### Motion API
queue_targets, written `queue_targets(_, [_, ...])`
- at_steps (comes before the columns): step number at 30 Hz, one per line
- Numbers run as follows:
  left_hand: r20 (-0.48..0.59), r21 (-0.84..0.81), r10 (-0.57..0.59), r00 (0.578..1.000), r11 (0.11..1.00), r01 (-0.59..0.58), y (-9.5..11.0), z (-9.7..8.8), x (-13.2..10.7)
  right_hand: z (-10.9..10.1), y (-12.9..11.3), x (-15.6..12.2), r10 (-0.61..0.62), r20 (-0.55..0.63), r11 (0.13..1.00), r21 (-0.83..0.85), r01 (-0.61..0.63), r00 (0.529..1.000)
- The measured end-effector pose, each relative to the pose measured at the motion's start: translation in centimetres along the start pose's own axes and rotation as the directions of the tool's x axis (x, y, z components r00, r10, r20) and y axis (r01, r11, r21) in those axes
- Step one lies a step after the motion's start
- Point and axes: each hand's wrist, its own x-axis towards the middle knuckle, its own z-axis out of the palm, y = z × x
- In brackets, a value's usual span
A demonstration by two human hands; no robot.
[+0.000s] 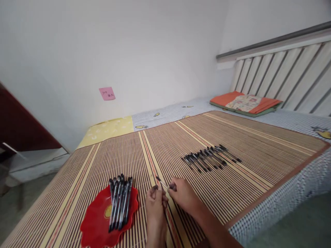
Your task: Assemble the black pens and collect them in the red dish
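Above the bamboo mat, my right hand [183, 193] is closed, its thumb and fingertips pinching the lower end of a thin pen [162, 182]. The pen slants up to the left, its black tip pointing away from me. Just left of it, my left hand [156, 201] has its fingers curled together close beside the pen. Something dark shows at its fingertips, too small to name. Several black-and-clear pens [120, 203] lie bunched on a red, wavy-edged plate [94, 218] to the left. A row of similar dark pens [204, 159] lies on the mat at right.
The striped bamboo mat [124, 155] covers most of a bed. A folded orange cloth [244, 102] rests at the far right by the white slatted headboard [287, 72]. A pink note [107, 93] is stuck to the white wall. The bed's edge drops off at lower right.
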Motion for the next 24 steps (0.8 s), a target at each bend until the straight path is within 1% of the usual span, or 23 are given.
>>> queue_targets(1, [0.004,-0.009,0.012,1.0,1.0,-0.012,0.1,0.0,0.1,0.0,-0.3,-0.2,-0.014,0.003,0.998,0.053,0.014,1.0])
queue_targets(3, [0.019,-0.038,-0.003,1.0,0.999,0.003,0.3,0.0,0.2,0.1,-0.9,-0.5,-0.044,0.017,0.986,0.162,0.04,0.999])
queue_targets(6, [0.026,-0.104,-0.057,0.998,0.993,0.059,1.0,-0.1,0.2,-0.2,-1.4,-0.7,-0.107,0.106,0.95,0.306,0.07,0.989])
queue_targets(8, [0.025,-0.14,-0.059,0.998,0.988,0.062,1.4,-0.2,0.2,-0.9,-0.9,-0.3,-0.153,0.136,0.932,0.35,0.097,0.979])
queue_targets(9, [0.026,-0.146,-0.058,0.998,0.987,0.062,1.6,-0.3,0.1,-1.5,-0.3,0.0,-0.157,0.114,0.935,0.336,0.11,0.981])
queue_targets(10, [0.026,-0.146,-0.059,0.998,0.987,0.062,1.8,-0.4,0.1,-2.3,0.6,0.4,-0.151,0.054,0.946,0.298,0.128,0.987])
queue_targets(11, [0.023,-0.139,-0.059,0.998,0.988,0.062,1.9,-0.4,0.1,-3.1,1.7,0.9,-0.12,-0.044,0.967,0.221,0.127,0.992])
queue_targets(12, [0.019,-0.128,-0.058,0.998,0.99,0.06,2.0,-0.5,0.0,-4.0,2.9,1.4,-0.073,-0.151,0.987,0.131,0.093,0.986])
queue_targets(13, [0.016,-0.113,-0.054,0.998,0.992,0.056,2.1,-0.6,0.0,-4.8,4.1,1.9,-0.031,-0.242,0.998,0.05,0.044,0.97])
queue_targets(15, [0.014,-0.083,-0.043,0.999,0.996,0.044,2.2,-0.6,0.0,-6.1,6.2,2.5,0.003,-0.368,0.994,-0.102,-0.044,0.93])
queue_targets(16, [0.015,-0.069,-0.043,0.999,0.997,0.044,2.2,-0.6,-0.1,-6.5,7.0,2.6,0.013,-0.393,0.983,-0.163,-0.083,0.919])
queue_targets(18, [0.017,-0.055,-0.046,0.999,0.997,0.046,2.1,-0.5,-0.1,-6.7,7.6,2.7,0.023,-0.391,0.955,-0.262,-0.136,0.92])
queue_targets(21, [0.02,-0.059,-0.013,1.0,0.998,0.014,2.1,-0.3,-0.2,-6.3,7.3,2.8,0.068,-0.325,0.903,-0.382,-0.197,0.943])
queue_targets(24, [0.038,-0.069,0.019,0.999,0.997,-0.017,2.1,-0.1,-0.2,-5.7,6.7,3.0,0.136,-0.296,0.859,-0.441,-0.261,0.945])
